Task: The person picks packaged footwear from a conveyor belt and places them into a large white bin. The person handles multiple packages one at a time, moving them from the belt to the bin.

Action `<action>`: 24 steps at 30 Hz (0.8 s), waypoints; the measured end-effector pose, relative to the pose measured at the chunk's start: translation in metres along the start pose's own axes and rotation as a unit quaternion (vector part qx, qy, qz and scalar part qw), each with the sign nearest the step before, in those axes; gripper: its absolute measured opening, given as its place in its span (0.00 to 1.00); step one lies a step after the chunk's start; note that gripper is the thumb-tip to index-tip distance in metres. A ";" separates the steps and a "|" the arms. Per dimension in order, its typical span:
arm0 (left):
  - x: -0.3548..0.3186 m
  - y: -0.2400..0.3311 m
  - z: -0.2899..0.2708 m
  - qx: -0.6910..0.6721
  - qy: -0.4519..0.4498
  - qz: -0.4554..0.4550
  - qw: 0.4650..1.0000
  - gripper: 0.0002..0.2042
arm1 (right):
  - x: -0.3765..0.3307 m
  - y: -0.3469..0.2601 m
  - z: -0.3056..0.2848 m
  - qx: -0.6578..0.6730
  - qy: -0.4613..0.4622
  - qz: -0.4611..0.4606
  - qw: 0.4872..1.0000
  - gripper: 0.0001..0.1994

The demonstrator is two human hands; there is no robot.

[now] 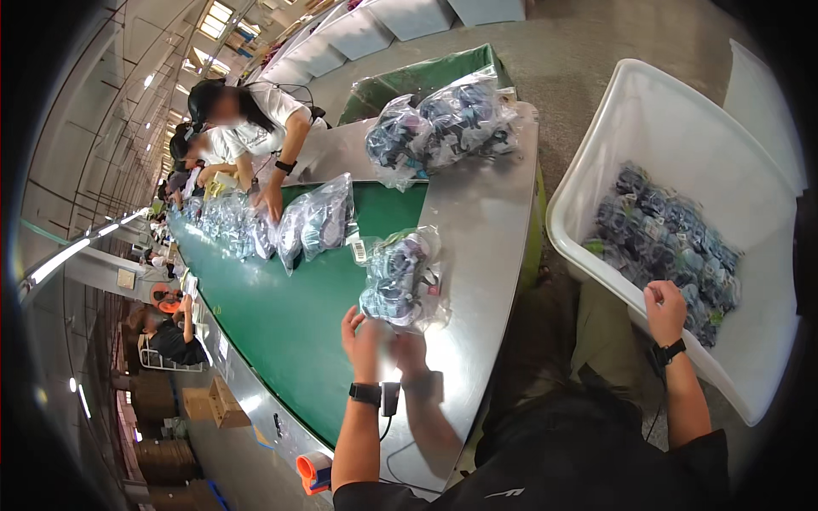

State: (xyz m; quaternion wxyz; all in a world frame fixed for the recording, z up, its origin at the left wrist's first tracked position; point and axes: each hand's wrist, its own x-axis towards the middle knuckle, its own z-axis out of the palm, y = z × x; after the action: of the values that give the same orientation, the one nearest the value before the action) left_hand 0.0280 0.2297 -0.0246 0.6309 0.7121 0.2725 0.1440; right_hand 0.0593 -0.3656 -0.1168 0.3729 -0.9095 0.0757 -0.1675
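My left hand point(365, 345) is at the near edge of a clear plastic bag point(399, 281) packed with blue-grey bundled items, which lies partly on the green conveyor belt point(264, 298) and partly on the metal tabletop point(477, 221). Its visible fingers are apart and bent near the bag's lower end; part of this hand is blurred, and I see no clear grip. On the right, my right hand point(666, 311) hangs by the rim of a white bin point(588, 128), fingers curled in with nothing visible in them. Inside the bin lie many similar clear-bagged bundles point(665, 238).
More filled bags point(315, 223) line the belt toward a co-worker point(273, 128), whose hand touches them. Large filled bags point(443, 123) sit on the table's far end, before a green-lined container point(426, 77). An orange-and-white tape dispenser point(313, 473) stands at the near left.
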 end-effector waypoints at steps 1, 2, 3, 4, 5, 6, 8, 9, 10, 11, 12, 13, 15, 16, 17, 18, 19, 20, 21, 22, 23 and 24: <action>-0.006 0.009 0.006 -0.033 0.005 -0.017 0.999 0.34 | 0.000 -0.002 -0.001 -0.002 0.003 -0.004 1.000 0.04; -0.011 0.015 0.015 -0.059 0.023 -0.046 0.997 0.36 | 0.000 -0.003 -0.001 -0.003 0.008 -0.008 1.000 0.04; -0.013 0.019 0.025 -0.085 0.035 -0.064 0.994 0.39 | 0.000 -0.005 -0.002 -0.004 0.007 -0.004 1.000 0.04; -0.012 0.023 0.032 -0.119 0.012 -0.093 0.988 0.47 | 0.000 -0.005 -0.002 -0.005 0.007 0.000 1.000 0.04; -0.007 0.023 0.040 -0.110 0.020 -0.108 0.988 0.49 | 0.000 -0.006 -0.003 -0.005 0.006 0.004 1.000 0.04; 0.001 0.021 0.049 -0.102 0.023 -0.115 0.988 0.51 | -0.001 -0.006 -0.003 -0.006 0.004 0.006 1.000 0.05; 0.020 0.006 0.064 -0.112 0.025 -0.097 0.989 0.55 | -0.002 -0.005 -0.003 -0.008 -0.001 0.012 1.000 0.05; 0.031 -0.001 0.066 -0.065 0.061 -0.082 0.993 0.54 | -0.003 -0.004 -0.003 -0.003 -0.001 0.009 1.000 0.05; 0.050 -0.005 0.074 -0.031 0.086 -0.051 0.995 0.53 | -0.004 -0.003 -0.003 0.001 0.001 0.007 1.000 0.05; 0.065 -0.009 0.082 0.001 0.118 -0.057 0.991 0.52 | -0.005 -0.001 -0.004 0.004 0.003 0.008 1.000 0.05; 0.071 -0.009 0.083 0.003 0.133 -0.043 0.990 0.46 | -0.006 0.001 -0.005 0.005 0.003 0.002 1.000 0.05; 0.072 -0.009 0.086 -0.033 0.108 -0.015 0.993 0.45 | -0.006 0.002 -0.005 0.005 0.003 -0.002 1.000 0.05; 0.061 -0.001 0.086 -0.119 0.075 -0.056 0.988 0.43 | -0.006 0.004 -0.008 0.019 -0.002 -0.002 1.000 0.06; 0.047 0.002 0.089 -0.137 0.061 -0.021 0.988 0.43 | -0.006 0.004 -0.009 0.036 -0.001 0.000 0.999 0.05; 0.033 0.009 0.092 -0.156 0.039 -0.035 0.986 0.43 | -0.005 0.002 -0.010 0.059 -0.003 0.018 0.998 0.05; 0.017 0.015 0.093 -0.179 0.014 -0.038 0.983 0.43 | -0.005 -0.001 -0.011 0.080 0.011 0.013 0.997 0.05; 0.002 0.021 0.095 -0.201 -0.011 -0.043 0.979 0.43 | -0.006 -0.007 -0.011 0.102 0.018 0.045 0.994 0.05; -0.010 0.028 0.094 -0.178 -0.051 -0.056 0.981 0.44 | -0.008 -0.015 -0.009 0.127 0.034 0.029 0.991 0.05; -0.022 0.029 0.100 -0.221 -0.110 -0.052 0.968 0.44 | -0.010 -0.024 -0.010 0.112 0.024 -0.008 0.993 0.05; -0.039 0.028 0.104 -0.246 -0.151 -0.063 0.955 0.44 | -0.015 -0.036 -0.008 0.153 -0.007 -0.007 0.988 0.06; -0.053 0.027 0.107 -0.272 -0.207 -0.063 0.938 0.44 | -0.019 -0.050 -0.005 0.228 -0.041 0.018 0.973 0.08; -0.064 0.029 0.110 -0.260 -0.232 -0.107 0.931 0.44 | -0.020 -0.065 0.001 0.291 -0.098 0.060 0.950 0.09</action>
State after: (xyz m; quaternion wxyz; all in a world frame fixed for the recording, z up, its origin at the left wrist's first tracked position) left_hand 0.0423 0.1010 -0.0051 0.8513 0.5031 0.1463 -0.0274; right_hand 0.0415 -0.3132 -0.0770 0.6363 -0.7672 0.0414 -0.0695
